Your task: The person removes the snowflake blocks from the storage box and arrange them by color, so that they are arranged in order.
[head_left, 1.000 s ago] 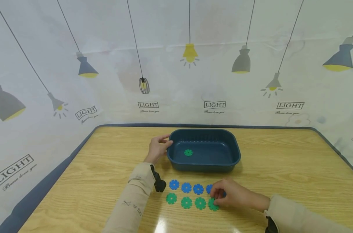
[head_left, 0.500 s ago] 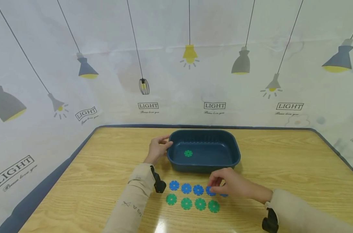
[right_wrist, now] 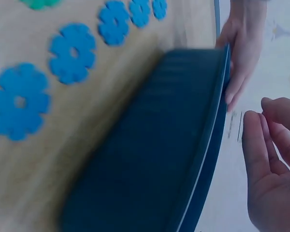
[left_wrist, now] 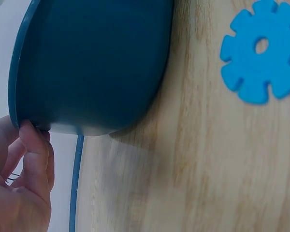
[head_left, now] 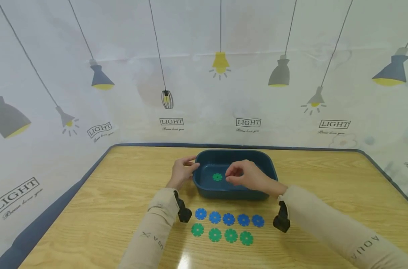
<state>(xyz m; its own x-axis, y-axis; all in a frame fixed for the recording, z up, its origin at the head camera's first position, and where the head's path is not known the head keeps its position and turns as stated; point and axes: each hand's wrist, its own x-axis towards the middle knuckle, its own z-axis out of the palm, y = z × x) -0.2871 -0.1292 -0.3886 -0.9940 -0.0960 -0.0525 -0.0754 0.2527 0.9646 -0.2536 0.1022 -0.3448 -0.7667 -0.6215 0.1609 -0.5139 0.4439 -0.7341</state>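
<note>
In the head view my left hand (head_left: 182, 172) grips the left rim of a dark blue plastic basin (head_left: 234, 195); the left wrist view shows the fingers (left_wrist: 36, 159) at the rim. A green notched disc (head_left: 217, 177) lies flat inside the basin. My right hand (head_left: 249, 175) hovers over the basin, to the right of that disc, its fingers loosely bent. The right wrist view shows thumb and fingers near each other, with nothing visible between them. In front of the basin, several blue notched discs (head_left: 228, 219) form a row, and several green discs (head_left: 231, 235) form another nearer me.
The wooden table (head_left: 325, 194) has a dark blue edge (head_left: 204, 145) at the back. A white cloth printed with lamps (head_left: 204, 74) stands behind it. Black wrist cameras (head_left: 282, 221) sit at both sleeves.
My right hand has left the fourth green disc, passed over the blue row and moved up and left over the basin. The left hand stays on the rim.
</note>
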